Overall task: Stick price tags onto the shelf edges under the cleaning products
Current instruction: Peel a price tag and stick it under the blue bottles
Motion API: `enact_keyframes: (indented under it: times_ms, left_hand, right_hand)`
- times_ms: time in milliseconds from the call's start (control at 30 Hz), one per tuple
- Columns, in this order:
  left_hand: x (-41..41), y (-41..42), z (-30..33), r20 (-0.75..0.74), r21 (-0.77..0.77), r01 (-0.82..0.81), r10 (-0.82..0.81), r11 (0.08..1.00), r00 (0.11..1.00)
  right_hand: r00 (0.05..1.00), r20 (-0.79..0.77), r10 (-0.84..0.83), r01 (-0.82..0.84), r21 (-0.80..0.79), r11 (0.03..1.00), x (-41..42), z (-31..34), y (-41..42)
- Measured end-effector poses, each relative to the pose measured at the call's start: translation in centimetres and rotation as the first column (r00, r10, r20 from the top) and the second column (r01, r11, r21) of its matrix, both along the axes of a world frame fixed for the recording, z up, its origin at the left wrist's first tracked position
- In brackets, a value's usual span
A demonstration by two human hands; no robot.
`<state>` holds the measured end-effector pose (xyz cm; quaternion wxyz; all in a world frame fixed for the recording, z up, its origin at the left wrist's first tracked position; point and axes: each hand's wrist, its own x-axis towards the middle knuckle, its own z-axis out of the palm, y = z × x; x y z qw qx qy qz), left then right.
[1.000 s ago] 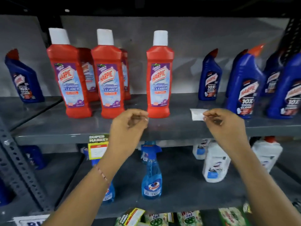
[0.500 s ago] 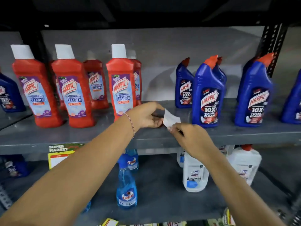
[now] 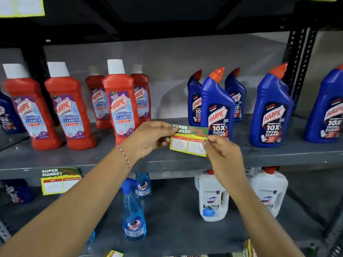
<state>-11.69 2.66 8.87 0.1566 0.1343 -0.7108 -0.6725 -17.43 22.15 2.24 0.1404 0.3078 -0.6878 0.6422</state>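
You're holding a glossy paper price tag (image 3: 188, 140) w/ both hands: left hand (image 3: 151, 139) pinches its top-left corner, right hand (image 3: 220, 152) fingers grip its right edge. Tag's a flat rectangle, green "SUPER MARKET" header, yellow border, two white boxes w/ faint handwriting. It sits in front of the grey metal shelf (image 3: 278, 154), just above the shelf edge, between the red Harpic bottles (image 3: 120, 101) and blue Harpic bottles (image 3: 216, 106), smooth moulded plastic. Another tag (image 3: 60, 180) is stuck on the edge at left. Shelf surface is matte, scuffed; dim grey back wall.
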Motion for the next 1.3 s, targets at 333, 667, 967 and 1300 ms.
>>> enact_keyframes:
  times_ms: [333,667,967,1300]
  left_hand:
    - [-1.6,12.9,-5.5,-0.039,-0.168,0.078,-0.086,0.983,0.996]
    - [-5.3,18.2,-7.9,-0.135,-0.346,-0.112,0.068,0.931,0.988]
    - [-5.6,19.1,-8.7,-0.145,-0.355,-0.187,0.143,0.916,0.979]
    - [-6.0,19.3,-8.2,-0.129,-0.381,-0.242,0.208,0.892,0.97]
  right_hand:
    - [0.98,0.166,-0.112,0.136,-0.141,0.981,-2.6,-4.9,10.5]
    - [0.963,0.236,-0.132,0.181,-0.199,0.963,-6.1,-4.9,14.5]
    - [0.957,0.24,-0.162,0.219,-0.234,0.947,-6.4,-5.2,14.2]
    - [0.933,0.178,-0.312,0.34,-0.152,0.928,-7.0,-5.5,13.8]
